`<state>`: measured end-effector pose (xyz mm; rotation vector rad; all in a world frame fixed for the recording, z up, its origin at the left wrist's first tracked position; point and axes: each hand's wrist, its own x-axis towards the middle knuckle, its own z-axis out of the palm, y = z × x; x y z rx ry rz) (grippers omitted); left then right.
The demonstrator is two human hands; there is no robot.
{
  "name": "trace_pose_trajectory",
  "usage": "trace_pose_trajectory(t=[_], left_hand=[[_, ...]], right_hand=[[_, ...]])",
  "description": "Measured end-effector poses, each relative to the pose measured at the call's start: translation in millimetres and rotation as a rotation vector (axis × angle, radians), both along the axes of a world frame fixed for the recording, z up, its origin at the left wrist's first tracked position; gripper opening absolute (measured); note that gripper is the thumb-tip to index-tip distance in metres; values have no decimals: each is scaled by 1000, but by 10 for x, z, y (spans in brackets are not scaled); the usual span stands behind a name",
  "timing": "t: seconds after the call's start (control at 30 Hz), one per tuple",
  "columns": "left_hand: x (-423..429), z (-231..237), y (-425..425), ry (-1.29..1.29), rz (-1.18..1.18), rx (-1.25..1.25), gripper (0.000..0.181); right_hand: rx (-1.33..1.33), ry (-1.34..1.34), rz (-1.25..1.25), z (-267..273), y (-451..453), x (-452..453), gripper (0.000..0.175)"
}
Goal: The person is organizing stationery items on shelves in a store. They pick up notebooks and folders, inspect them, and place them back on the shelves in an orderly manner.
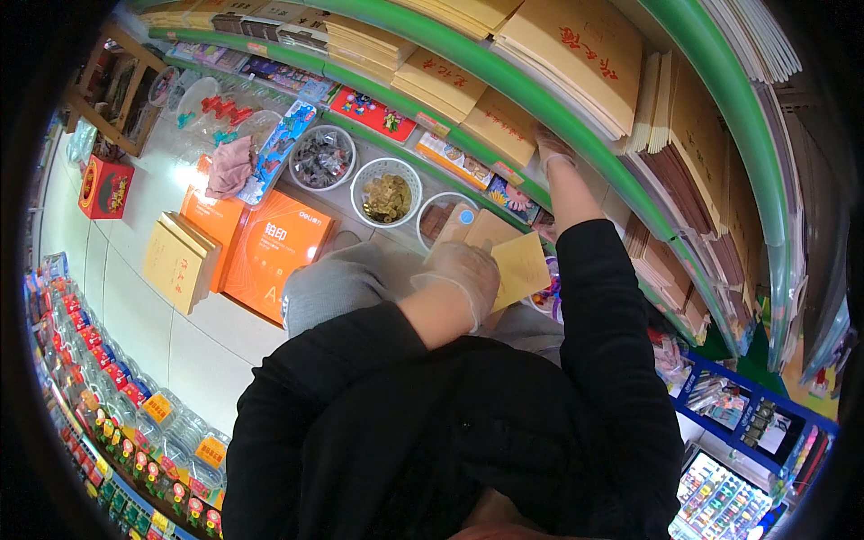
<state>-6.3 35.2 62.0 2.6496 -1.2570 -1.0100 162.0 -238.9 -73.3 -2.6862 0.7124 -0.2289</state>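
My left hand (462, 280), in a clear thin glove, is closed on several tan paper booklets (521, 266) above my lap. One yellowish booklet fans out to the right of the others, and a round blue sticker shows on another. My right hand (555, 145), gloved too, reaches into the shelf beside a stack of kraft-cover booklets (498, 128). Its fingers are partly hidden by the green shelf edge, so I cannot tell whether they grip anything. Near my knees stand a white basket of gold-coloured coins (387, 194) and a round basket of dark wrapped items (322, 158).
Green-edged shelves (432, 50) with stacked booklets curve over the work area. Orange paper boxes (277, 250) and a pile of booklets (179, 260) stand on the tiled floor at left, with a pink cloth (231, 167) above them. Packed goods (158, 412) line the lower left.
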Motion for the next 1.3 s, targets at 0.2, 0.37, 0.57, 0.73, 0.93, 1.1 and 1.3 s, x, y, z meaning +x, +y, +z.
trace_pose_trajectory(t=[0.2,0.37,0.57,0.73,0.93,1.1,1.3], left_hand=[[-4,-179,18,-94,66,-70,30],[60,-181,99,-104,35,-78,35],[159,-195,105,11,85,-87,41],[210,-208,118,38,62,-27,45],[180,-234,-29,44,61,6,48],[167,-391,25,47,103,65,51],[163,-378,-99,42,47,92,50]], right_hand=[[-31,67,7,129,-81,-604,65],[638,-354,-366,356,131,-1458,35],[809,-634,-561,-640,-274,-2842,11],[943,-189,-1022,-882,-216,-3231,17],[1211,278,-1089,-1306,-66,-3549,31],[1376,152,-1003,-794,498,-3299,31],[1439,-8,-1052,-1173,201,-3346,33]])
